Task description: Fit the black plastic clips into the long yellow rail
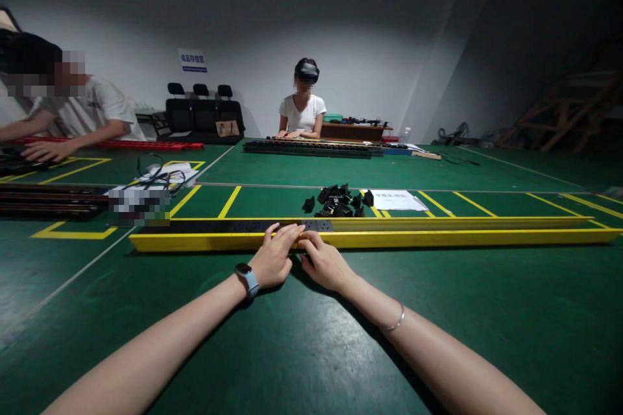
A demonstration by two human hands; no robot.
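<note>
A long yellow channel-shaped rail lies crosswise on the green table, with black socket modules set in its left half. My left hand, a watch on its wrist, reaches over the front wall. Its fingers are stretched out over the modules. Close beside it, my right hand has bent fingers at the front wall, index finger on the top edge and thumb lower down. Whether a small part lies under the fingertips is hidden. Behind the rail sits a pile of loose black plastic parts.
A white paper sheet lies right of the pile. Papers with black cables and dark rails are at the left. Across the table a person sits behind stacked dark rails; another person leans in at the left.
</note>
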